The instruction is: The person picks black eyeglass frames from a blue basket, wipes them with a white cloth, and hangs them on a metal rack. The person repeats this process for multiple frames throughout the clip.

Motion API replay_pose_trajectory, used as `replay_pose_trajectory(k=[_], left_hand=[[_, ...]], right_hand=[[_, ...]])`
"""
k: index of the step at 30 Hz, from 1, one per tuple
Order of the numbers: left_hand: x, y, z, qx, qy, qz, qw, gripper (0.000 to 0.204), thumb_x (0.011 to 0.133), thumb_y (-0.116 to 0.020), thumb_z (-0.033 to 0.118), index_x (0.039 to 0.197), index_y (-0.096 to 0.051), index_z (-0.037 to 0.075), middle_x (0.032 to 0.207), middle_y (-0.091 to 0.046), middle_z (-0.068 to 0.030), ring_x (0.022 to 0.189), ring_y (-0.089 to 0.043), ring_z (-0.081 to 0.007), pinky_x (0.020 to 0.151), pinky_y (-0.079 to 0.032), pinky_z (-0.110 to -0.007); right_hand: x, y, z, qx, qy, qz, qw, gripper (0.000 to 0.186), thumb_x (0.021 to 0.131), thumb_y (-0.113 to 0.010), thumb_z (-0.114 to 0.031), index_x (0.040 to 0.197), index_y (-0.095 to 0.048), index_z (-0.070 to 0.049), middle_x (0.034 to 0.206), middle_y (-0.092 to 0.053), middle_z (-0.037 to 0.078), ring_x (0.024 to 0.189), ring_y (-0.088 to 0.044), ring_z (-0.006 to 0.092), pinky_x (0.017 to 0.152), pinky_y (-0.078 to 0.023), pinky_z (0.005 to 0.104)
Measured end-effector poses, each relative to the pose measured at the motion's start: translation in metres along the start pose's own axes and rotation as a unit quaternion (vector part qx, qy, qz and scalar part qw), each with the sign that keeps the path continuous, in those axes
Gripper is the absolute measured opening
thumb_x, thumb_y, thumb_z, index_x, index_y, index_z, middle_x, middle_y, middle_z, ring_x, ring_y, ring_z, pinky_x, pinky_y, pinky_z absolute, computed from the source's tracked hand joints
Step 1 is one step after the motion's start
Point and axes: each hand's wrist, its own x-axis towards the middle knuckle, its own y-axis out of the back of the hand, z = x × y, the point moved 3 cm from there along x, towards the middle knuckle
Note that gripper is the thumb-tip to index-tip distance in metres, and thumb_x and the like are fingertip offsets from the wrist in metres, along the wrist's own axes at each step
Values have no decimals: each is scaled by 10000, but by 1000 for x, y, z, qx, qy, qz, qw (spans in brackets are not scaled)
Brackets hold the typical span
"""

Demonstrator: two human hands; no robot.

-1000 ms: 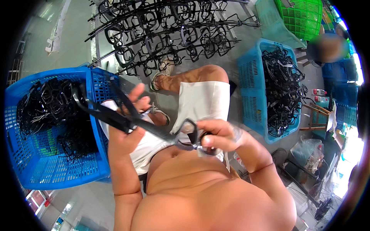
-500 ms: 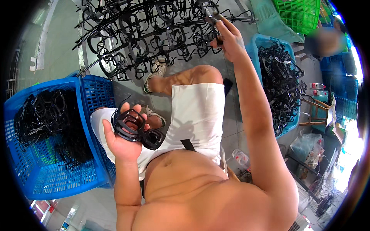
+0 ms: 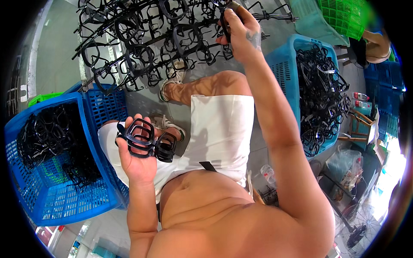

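Note:
My left hand (image 3: pixel 140 168) is held palm up above my thigh, its fingers curled round a small stack of black eyeglass frames (image 3: pixel 165 150). At the top, my right hand (image 3: pixel 243 38) reaches to a rack (image 3: pixel 148 42) of dark rods hung with rows of black eyeglass frames. Its thumb and fingers close on a black eyeglass frame (image 3: pixel 223 23) at the rack's right part. My fingers partly cover that frame, so I cannot tell whether it still touches a rod.
A blue basket (image 3: pixel 109 182) with black frames stands at my left. To the right is a light-blue basket (image 3: pixel 282 71) heaped with frames. Beyond it are a green basket (image 3: pixel 340 17), a wooden stool (image 3: pixel 359 124), a fan (image 3: pixel 357 232) and part of another person (image 3: pixel 377 47).
My right hand has shifted left and upward along the rack, still pinching a frame. The stack in my left hand has tilted, showing its rims more squarely. The whole view has shifted slightly.

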Motion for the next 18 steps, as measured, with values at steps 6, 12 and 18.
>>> replay_pose_trajectory(k=[6, 12, 18], left_hand=[[9, -12, -1, -23, -9, -26, 999, 527, 889, -528, 415, 1300, -434, 99, 1321, -462, -103, 1217, -436, -283, 960, -400, -431], [9, -48, -12, -31, -26, -119, 992, 586, 846, -583, 469, 1309, -402, 159, 1380, -390, -107, 1203, -447, -263, 982, -394, -421], [2, -71, -2, 119, 17, -165, 979, 574, 774, -710, 382, 1196, -527, 39, 1376, -394, -142, 1109, -503, -177, 939, -437, -353]], right_hand=[[-4, 5, 8, 36, -20, 7, 999, 270, 892, -554, -180, 1099, -572, -8, 639, -513, -11, 445, -450, 62, 374, -385, 211], [-128, -9, -22, -276, 272, -182, 904, 661, 630, -804, -328, 1128, -533, 13, 1154, -521, 224, 1028, -533, 371, 870, -442, 421], [-204, -6, -11, 37, -129, -343, 930, 554, 681, -785, -266, 1060, -513, 31, 1013, -600, 168, 829, -625, 187, 664, -505, 312]])
